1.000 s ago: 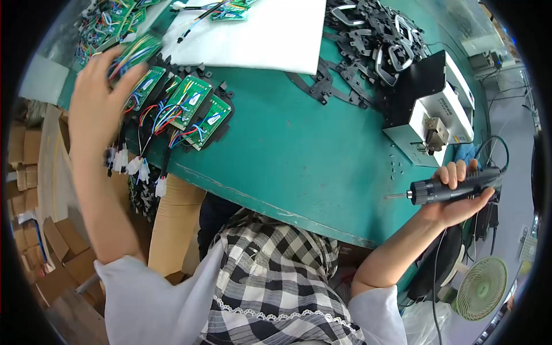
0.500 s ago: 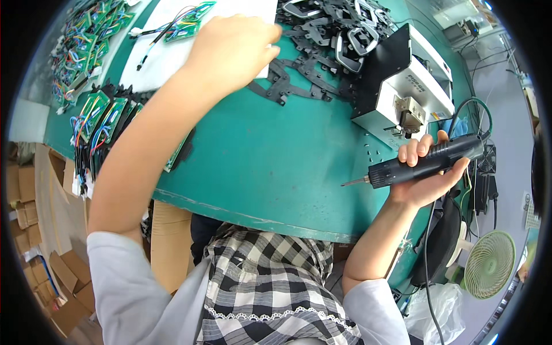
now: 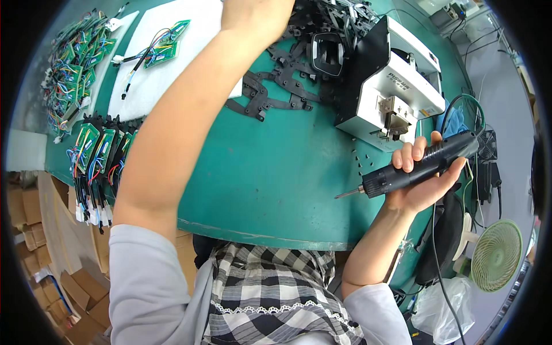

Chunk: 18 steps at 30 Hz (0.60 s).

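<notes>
In my right hand (image 3: 422,194) is a black electric screwdriver (image 3: 384,180), its thin bit pointing left above the green table (image 3: 270,184). My fingers wrap round its barrel, and a cable runs from its rear end. My left arm stretches far forward, so my left hand (image 3: 257,12) is cut off by the upper edge and its fingers are out of sight. Beside it lies a heap of black plastic brackets (image 3: 290,80), with a black frame with a shiny rim (image 3: 328,54) on top. Several small screws (image 3: 357,158) lie near the screwdriver.
A white-and-black screw feeder box (image 3: 397,86) stands at the right. A white foam sheet (image 3: 195,52) bears a green circuit board with wires (image 3: 164,49). More wired boards (image 3: 75,75) are piled at the far left, with assembled ones (image 3: 98,149) nearer. A green fan (image 3: 495,256) is at lower right.
My left hand has reached farther forward, past the upper edge, over the bracket heap. The view has shifted a little. My right hand keeps its hold on the screwdriver.
</notes>
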Motion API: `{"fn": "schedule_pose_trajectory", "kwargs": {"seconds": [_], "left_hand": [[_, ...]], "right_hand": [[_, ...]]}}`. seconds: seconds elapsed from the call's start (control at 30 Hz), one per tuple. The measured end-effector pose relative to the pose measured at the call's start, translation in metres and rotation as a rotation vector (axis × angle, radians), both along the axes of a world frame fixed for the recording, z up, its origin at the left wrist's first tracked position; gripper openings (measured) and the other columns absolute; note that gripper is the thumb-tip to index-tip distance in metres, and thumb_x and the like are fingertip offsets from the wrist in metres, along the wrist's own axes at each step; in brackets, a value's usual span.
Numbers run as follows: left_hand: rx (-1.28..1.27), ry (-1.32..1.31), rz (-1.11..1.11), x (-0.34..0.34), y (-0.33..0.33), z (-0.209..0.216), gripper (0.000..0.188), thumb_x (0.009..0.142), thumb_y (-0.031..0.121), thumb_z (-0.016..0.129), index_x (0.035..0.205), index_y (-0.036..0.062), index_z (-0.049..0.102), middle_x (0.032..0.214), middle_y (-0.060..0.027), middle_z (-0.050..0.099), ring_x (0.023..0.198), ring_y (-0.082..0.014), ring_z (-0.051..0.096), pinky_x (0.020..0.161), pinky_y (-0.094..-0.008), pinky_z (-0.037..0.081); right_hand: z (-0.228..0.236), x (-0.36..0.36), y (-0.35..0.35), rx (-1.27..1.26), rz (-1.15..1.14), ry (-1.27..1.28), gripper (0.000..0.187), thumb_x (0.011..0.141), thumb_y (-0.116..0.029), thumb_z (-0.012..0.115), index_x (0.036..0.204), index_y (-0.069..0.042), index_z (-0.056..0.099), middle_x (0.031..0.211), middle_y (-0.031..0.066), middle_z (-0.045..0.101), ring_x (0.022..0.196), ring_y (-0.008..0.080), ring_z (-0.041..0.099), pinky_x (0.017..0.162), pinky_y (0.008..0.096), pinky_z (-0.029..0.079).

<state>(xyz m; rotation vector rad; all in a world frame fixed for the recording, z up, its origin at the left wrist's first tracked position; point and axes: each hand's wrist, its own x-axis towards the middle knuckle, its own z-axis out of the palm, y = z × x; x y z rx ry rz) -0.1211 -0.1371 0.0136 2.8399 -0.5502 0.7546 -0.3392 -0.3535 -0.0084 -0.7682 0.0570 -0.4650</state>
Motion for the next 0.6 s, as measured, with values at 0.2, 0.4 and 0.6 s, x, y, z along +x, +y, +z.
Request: {"fn": "schedule_pose_trajectory", "kwargs": {"seconds": [0.2, 0.4, 0.6], "left_hand": [[-0.262, 0.671, -0.084, -0.009, 0.075, 0.025, 0.021, 0.084, 0.023, 0.059, 0.101, 0.0102, 0.063, 0.082, -0.0158, 0.068, 0.082, -0.0243, 0.068, 0.073, -0.0426, 0.052], [-0.292, 0.793, -0.662, -0.124, 0.068, -0.032, 0.027, 0.092, 0.015, 0.049, 0.116, 0.0061, 0.058, 0.087, -0.0082, 0.063, 0.083, -0.0240, 0.061, 0.075, -0.0355, 0.048], [-0.047, 0.513, -0.424, -0.142, 0.045, -0.016, 0.033, 0.087, 0.033, 0.061, 0.111, 0.0097, 0.059, 0.099, -0.0120, 0.063, 0.098, -0.0312, 0.059, 0.087, -0.0424, 0.045]], "right_hand": [[0.001, 0.002, 0.003, -0.042, -0.060, 0.027, 0.061, 0.092, -0.062, 0.040, 0.113, -0.005, 0.053, 0.068, 0.0093, 0.052, 0.050, 0.0194, 0.047, 0.050, 0.0332, 0.039], [0.001, -0.001, -0.002, -0.003, -0.035, -0.034, 0.061, 0.091, -0.061, 0.043, 0.111, -0.004, 0.056, 0.070, 0.0097, 0.050, 0.053, 0.0192, 0.044, 0.050, 0.0329, 0.037], [-0.007, -0.008, -0.014, -0.059, -0.058, -0.052, 0.059, 0.092, -0.058, 0.043, 0.112, -0.005, 0.057, 0.072, 0.0089, 0.049, 0.055, 0.0172, 0.044, 0.052, 0.0315, 0.037]]}}
